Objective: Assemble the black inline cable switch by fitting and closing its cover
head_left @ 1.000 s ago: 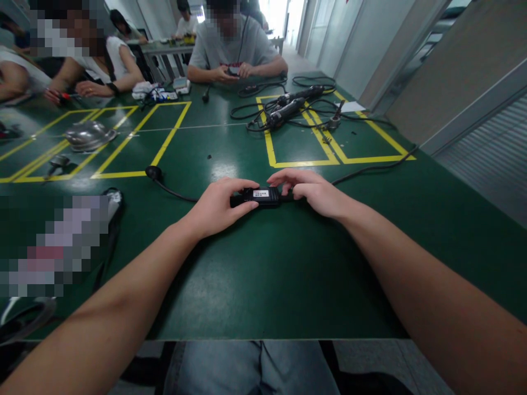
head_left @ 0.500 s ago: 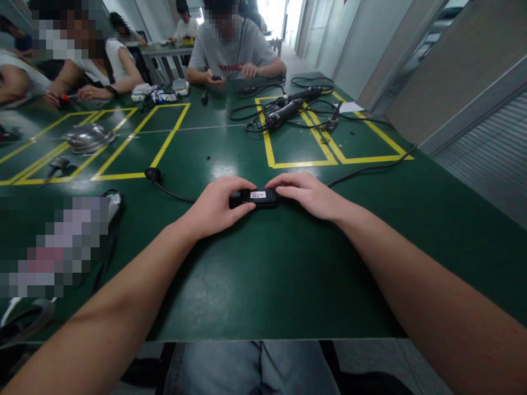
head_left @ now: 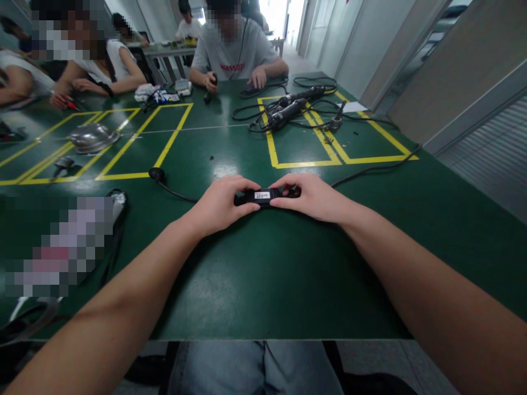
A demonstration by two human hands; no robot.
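Observation:
A small black inline cable box (head_left: 262, 196) with a white printed label lies low over the green table in front of me. My left hand (head_left: 224, 204) is closed on its left end, thumb on the near side and fingers on the far side. My right hand (head_left: 310, 197) pinches the ribbed right end the same way. From the left side a black cable (head_left: 181, 195) leads to a round black plug (head_left: 157, 174). Another black cable (head_left: 370, 168) shows beyond my right hand and runs off to the right; where it joins is hidden.
Yellow tape outlines mark the green table (head_left: 255, 285). Black corded tools (head_left: 290, 112) lie at the back right, a shiny metal bowl-like part (head_left: 93, 137) at the left. A blurred-out long object (head_left: 69, 241) is near left. Co-workers sit across and to the left.
My right thumb and fingers have closed onto the box's right end. The view has shifted slightly. The co-worker opposite now holds a dark object upright, the other hand lowered to the table.

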